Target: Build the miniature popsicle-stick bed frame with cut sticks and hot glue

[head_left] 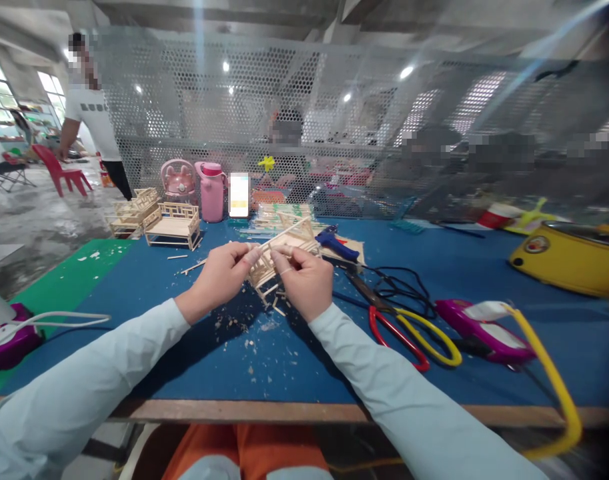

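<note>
Near the middle of the blue table, a small frame of thin wooden sticks point(264, 268) stands tilted between my hands. My left hand point(224, 270) is closed, its fingertips pinching a thin pale stick point(291, 230) above the frame's left side. From the right, my right hand point(304, 275) is also closed, thumb and fingers pressed together at the same stick near its lower end. The two hands' fingertips almost meet, and they hide part of the frame. Wood scraps point(279, 308) lie just below.
Finished-looking miniature wooden benches point(173, 225) stand at the back left, beside a pink bottle point(212, 193) and a lit phone point(239, 195). Right of my hands are a blue-handled tool point(340, 245), large scissors point(399, 327), a purple power strip point(484, 330) and a yellow pot point(569, 257).
</note>
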Motion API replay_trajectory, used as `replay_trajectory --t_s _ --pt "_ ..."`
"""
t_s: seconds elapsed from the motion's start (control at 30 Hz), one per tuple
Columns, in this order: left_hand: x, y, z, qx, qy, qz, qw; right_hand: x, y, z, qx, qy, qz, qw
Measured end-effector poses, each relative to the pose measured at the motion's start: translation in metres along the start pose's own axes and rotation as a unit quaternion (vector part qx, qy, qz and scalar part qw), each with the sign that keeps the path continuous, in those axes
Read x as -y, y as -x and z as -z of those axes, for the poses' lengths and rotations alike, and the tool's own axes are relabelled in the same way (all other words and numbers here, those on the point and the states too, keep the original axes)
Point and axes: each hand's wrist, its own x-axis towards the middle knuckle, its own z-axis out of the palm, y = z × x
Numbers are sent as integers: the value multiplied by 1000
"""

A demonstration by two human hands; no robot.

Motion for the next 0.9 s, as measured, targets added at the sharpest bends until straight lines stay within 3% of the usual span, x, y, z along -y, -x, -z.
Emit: replay_trajectory --t_s 0.3,0.43,0.53,0.63,0.7,0.9 --pt "2 1 0 -43 2 46 998 1 3 2 12 -20 15 1000" --pt "9 2 -1 -89 65 95 989 -4 -1 5 -56 -86 14 995" --pt "14 3 -5 -119 141 128 975 -10 -7 3 -97 -143 -49 984" --pt "17 3 -13 -126 220 150 955 -14 -8 -1 36 -205 -171 963" --pt "18 4 -19 -117 252 151 949 -16 -8 -2 122 -236 -198 944" --pt "24 8 -35 -51 355 172 918 -17 -10 3 129 -235 -112 957"
